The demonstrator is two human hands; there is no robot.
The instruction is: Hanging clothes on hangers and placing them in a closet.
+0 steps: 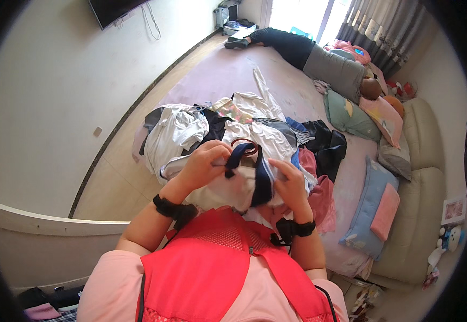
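Between my hands is a white garment point(233, 187) with a dark navy collar. A dark red clothes hanger point(250, 141) shows its curved hook above the collar. My left hand point(207, 161) pinches the collar's left side, while my right hand point(291, 181) holds the white cloth beside its right side. Black bands circle both wrists. Beneath and beyond lies a heap of clothes on the bed: a white shirt point(185, 124), a black garment point(326, 141) and a dusky pink garment point(322, 197). A light blue hanger point(203, 106) lies among them.
A person point(332, 64) lies across the bed's far end. Along the right side are a green pillow point(350, 116), a blue pillow point(368, 209) and the beige padded headboard point(422, 201). A white footboard point(56, 233) stands at the left, and a wall-mounted television point(114, 10) hangs beyond it.
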